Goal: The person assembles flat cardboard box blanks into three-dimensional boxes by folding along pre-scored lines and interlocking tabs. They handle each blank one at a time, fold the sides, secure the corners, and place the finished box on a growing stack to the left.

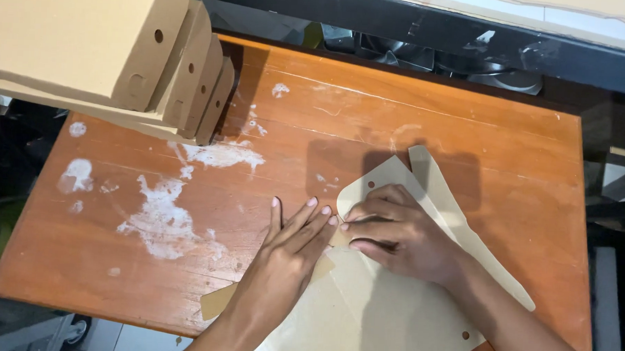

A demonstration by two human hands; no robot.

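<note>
near the bench (412, 110) front edge, left hand (285, 254) and right hand (400, 237) press flat, fingers spread, on the unfolded cardboard box blank (391, 310); uneven pressure could skew the crease.

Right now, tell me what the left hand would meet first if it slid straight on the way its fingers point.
Probably the right hand: the left hand points up-right, fingertips almost touching it on the flat cardboard sheet.
</note>
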